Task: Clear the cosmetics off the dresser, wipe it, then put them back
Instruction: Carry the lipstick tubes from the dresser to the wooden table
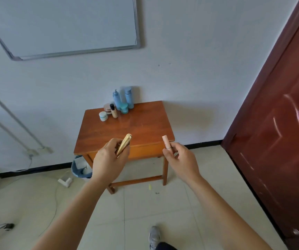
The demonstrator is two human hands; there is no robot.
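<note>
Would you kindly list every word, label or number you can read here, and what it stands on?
None can be read.
Blue bottles and jars on the dresser: any labels too small and blurred.
Gold tube in the left hand, pink tube in the right hand: no print shows.
Whiteboard: blank.

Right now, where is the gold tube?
In the head view, the left hand holds the gold tube, seen against the dresser's front edge, left of the pink tube in the right hand.
</note>
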